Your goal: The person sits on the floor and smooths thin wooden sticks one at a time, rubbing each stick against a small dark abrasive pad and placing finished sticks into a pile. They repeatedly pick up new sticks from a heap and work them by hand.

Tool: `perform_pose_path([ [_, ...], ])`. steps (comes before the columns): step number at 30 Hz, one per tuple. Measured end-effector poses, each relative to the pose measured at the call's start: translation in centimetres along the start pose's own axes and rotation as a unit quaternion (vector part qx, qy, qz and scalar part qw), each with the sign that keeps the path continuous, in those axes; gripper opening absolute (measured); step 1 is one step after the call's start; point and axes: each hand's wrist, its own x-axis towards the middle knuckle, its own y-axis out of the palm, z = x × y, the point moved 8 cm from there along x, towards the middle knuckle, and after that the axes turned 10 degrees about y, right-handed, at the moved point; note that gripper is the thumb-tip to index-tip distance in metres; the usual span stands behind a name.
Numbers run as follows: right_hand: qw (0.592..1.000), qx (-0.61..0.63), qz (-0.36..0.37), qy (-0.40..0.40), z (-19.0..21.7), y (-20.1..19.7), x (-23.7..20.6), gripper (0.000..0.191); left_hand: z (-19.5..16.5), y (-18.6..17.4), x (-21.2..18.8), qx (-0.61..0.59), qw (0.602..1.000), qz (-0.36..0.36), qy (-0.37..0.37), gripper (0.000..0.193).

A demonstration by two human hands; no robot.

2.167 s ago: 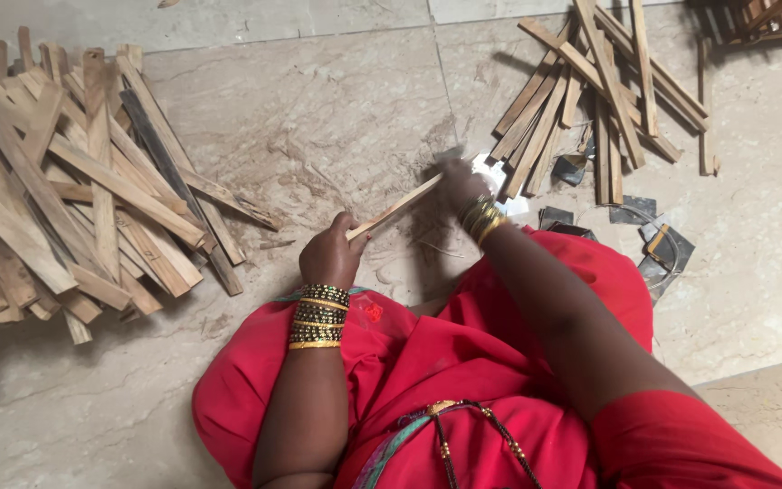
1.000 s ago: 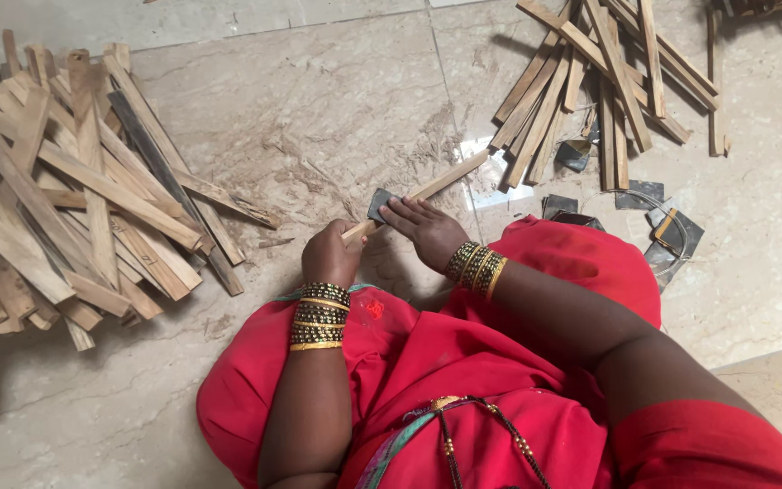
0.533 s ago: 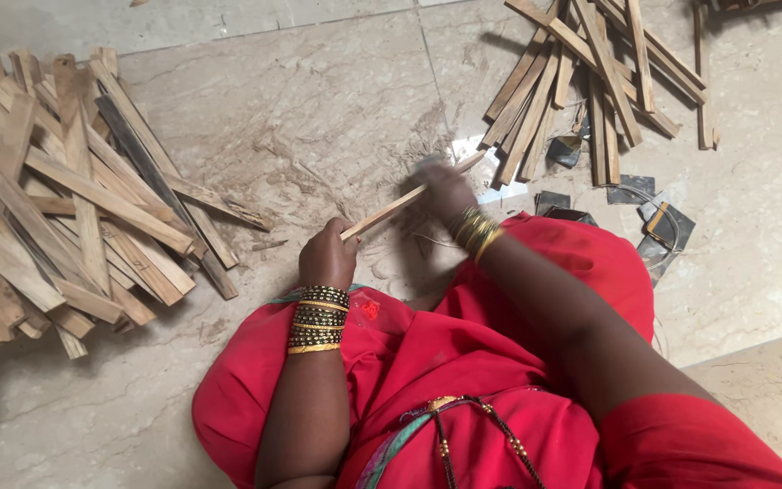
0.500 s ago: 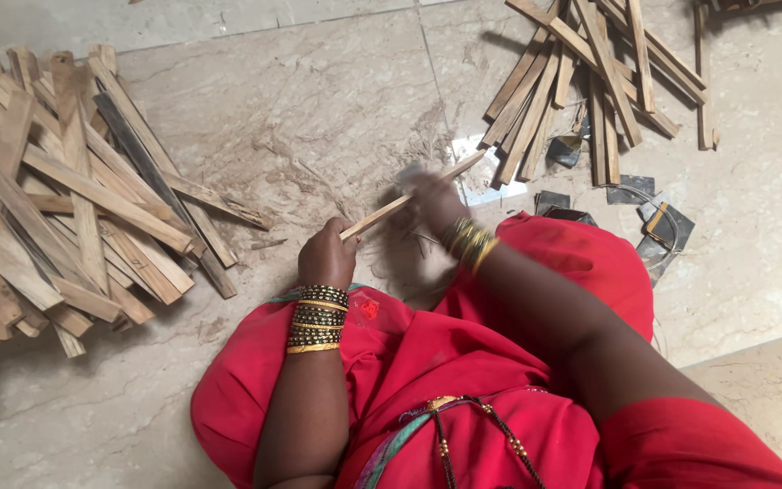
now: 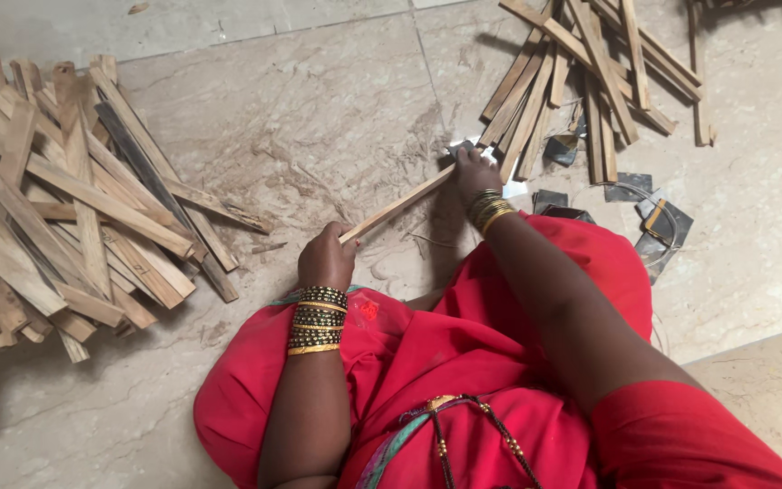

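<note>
Wooden strip (image 5: 397,206) slants between both hands over the stone floor (image 5: 319,109): left hand (image 5: 326,258) grasps its near end, right hand (image 5: 474,169) presses its far end. Strip piles lie left (image 5: 65,208) and beyond right (image 5: 581,72).

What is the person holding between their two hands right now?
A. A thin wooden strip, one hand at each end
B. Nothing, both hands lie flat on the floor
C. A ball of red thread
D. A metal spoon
A: the left hand grips the near end of a thin wooden strip and the right hand holds its far end, just above the stone floor.
</note>
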Motion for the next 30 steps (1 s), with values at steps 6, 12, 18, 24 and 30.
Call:
perform_pose_path([
  [6,0.983,-0.017,-0.059,-0.171,9.0,1.3,-10.4,0.067,0.0,-0.1,-0.3,0.013,1.0,0.008,-0.011,0.02],
  [12,0.95,0.022,-0.22,-0.219,8.0,-0.3,-10.7,0.064,0.3,0.1,-0.5,0.009,1.0,0.019,-0.017,0.022],
  [18,0.996,0.071,0.007,0.051,-0.5,-0.7,-0.8,0.042,-0.4,0.5,0.1,-0.018,1.0,0.024,-0.001,0.023],
  [24,0.983,0.056,-0.084,-0.153,7.9,-2.0,-8.1,0.047,0.5,1.7,-0.1,0.01,0.999,0.044,-0.029,0.023],
  [30,0.953,0.159,-0.087,-0.242,10.8,-2.9,-14.0,0.066,1.4,2.5,0.2,-0.022,1.0,-0.014,0.0,0.027],
])
